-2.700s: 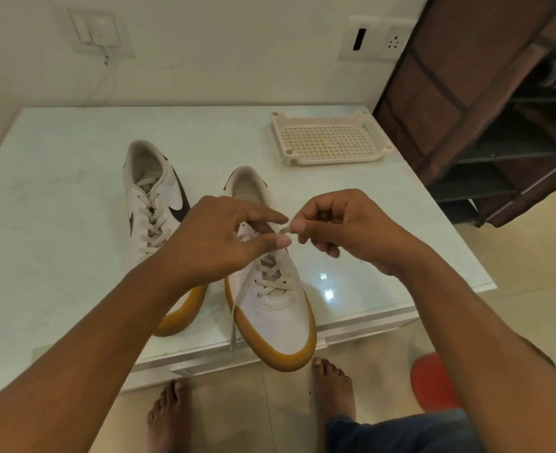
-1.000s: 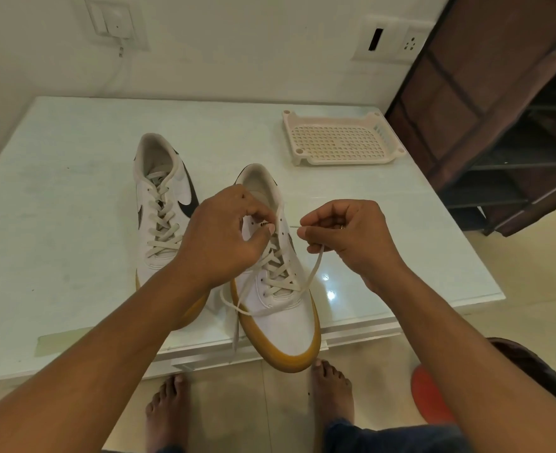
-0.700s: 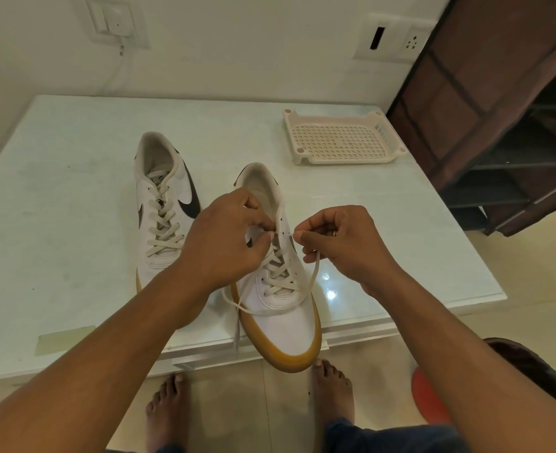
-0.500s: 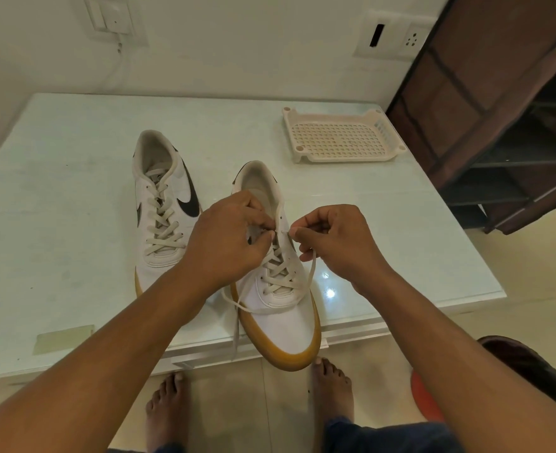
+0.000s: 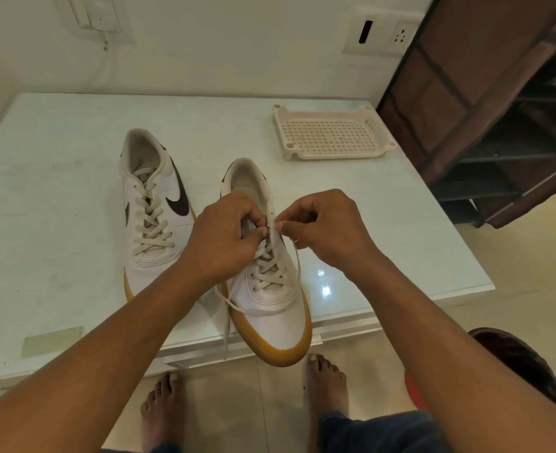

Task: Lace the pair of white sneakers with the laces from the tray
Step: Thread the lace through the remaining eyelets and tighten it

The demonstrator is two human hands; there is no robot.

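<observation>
Two hands meeting over middle sneaker (image 5: 271, 317). My left hand (image 5: 224, 237) pinching lace (image 5: 268, 278), fingers curled tight. My right hand (image 5: 322, 230) pinching same lace near top holes. Loose lace end hanging past near edge of table (image 5: 57, 256). Other sneaker (image 5: 149, 204) sitting just left, laced. Tray (image 5: 332, 155) sitting upper right.

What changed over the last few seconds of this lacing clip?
Both hands dropped from above the shoe and drew closer together: the left hand and right hand now pinch the lace at the top eyelets of the near sneaker. The lace stayed gripped throughout. The laced sneaker and the tray did not move.
</observation>
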